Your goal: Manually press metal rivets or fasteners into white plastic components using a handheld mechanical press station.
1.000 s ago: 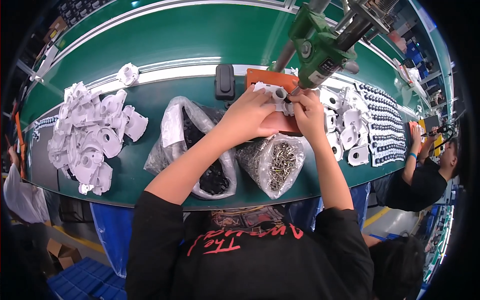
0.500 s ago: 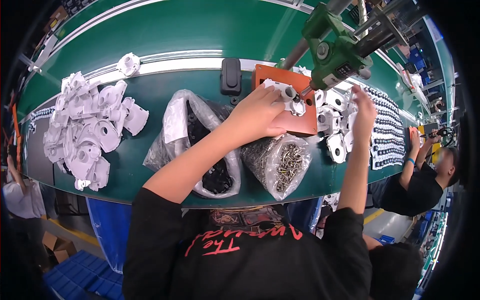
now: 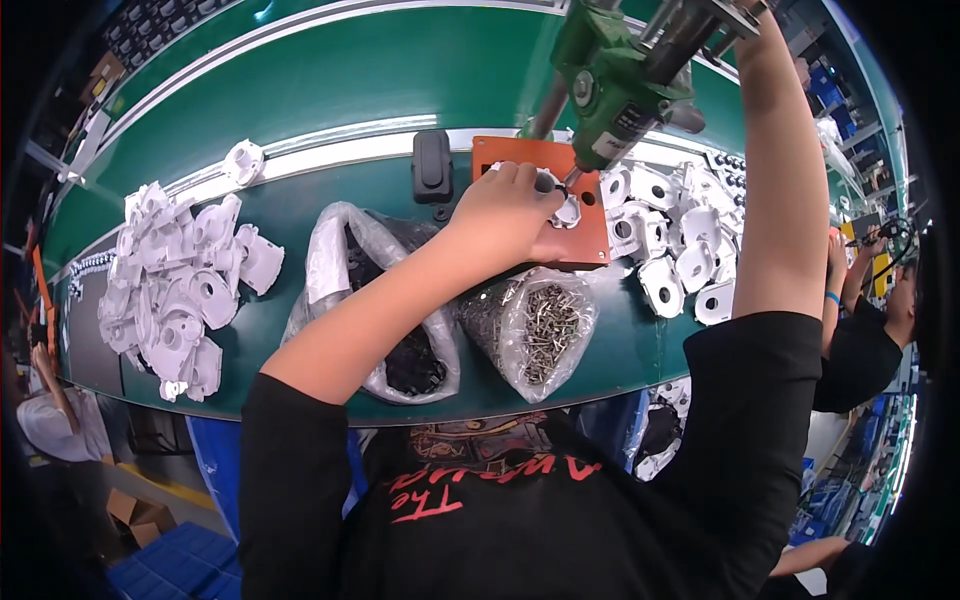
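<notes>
My left hand (image 3: pixel 510 215) is closed over a white plastic housing (image 3: pixel 567 211) lying on an orange fixture block (image 3: pixel 585 245). Its fingers hide much of the housing. Just above the housing is the tip of a green press-like tool head (image 3: pixel 620 100), close to a dark round spot on the part. My right forearm (image 3: pixel 785 190) reaches up past the tool's right side; the hand itself runs out at the top edge. In front of the block lies a clear bag of metal screws (image 3: pixel 548 335), and left of it, partly behind my left forearm, a bag of small black parts (image 3: pixel 415 370).
Loose white housings are piled at the left (image 3: pixel 185 290), with another group of housings (image 3: pixel 690 245) right of the block. A black lidded case (image 3: pixel 432 165) stands behind the bags. The metal rail (image 3: pixel 330 138) crosses the green bench (image 3: pixel 290 320). A co-worker (image 3: pixel 870 330) is at the far right.
My right hand has gone from beside the tool head up and out of the top edge. The left hand stays on the housing. The whole view has shifted a little.
</notes>
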A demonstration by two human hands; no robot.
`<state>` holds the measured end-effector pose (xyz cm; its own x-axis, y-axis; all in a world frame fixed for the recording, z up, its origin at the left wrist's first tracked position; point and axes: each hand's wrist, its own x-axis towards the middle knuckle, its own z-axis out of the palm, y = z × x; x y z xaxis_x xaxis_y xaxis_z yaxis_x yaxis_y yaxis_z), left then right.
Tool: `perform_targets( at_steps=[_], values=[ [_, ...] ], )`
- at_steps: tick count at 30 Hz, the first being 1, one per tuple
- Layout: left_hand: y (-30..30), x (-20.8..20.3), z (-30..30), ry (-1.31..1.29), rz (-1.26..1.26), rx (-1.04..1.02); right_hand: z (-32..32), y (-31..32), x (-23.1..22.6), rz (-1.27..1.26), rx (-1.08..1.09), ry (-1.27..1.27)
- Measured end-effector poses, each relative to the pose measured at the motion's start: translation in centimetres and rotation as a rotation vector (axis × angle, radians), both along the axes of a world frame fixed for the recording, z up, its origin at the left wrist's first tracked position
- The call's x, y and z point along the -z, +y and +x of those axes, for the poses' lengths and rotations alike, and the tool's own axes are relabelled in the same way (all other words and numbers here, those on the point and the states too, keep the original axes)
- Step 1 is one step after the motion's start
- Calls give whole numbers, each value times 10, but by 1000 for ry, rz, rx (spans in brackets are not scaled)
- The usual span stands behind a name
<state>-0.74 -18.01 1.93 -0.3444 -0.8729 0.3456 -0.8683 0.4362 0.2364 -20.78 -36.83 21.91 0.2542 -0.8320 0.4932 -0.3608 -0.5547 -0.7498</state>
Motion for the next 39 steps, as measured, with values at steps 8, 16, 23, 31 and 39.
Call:
perform_targets(
  at_steps=[8, 16, 23, 31, 39],
  values=[
    [-7, -6, -13, -3, 35, -32, -48, 11, 9, -274, 268, 303],
    [3, 0, 6, 143, 128, -61, -76, 28, 19, -538, 483, 616],
    [5, 3, 3, 210, 89, -64, -88, 58, 6, -792, 678, 926],
    [-3, -8, 3, 154, 171, -180, -34, 183, 74, -205, -566, 887],
    [-19, 14, 15, 173, -147, -58, -11, 100, 25, 108, -562, -896]
  ],
)
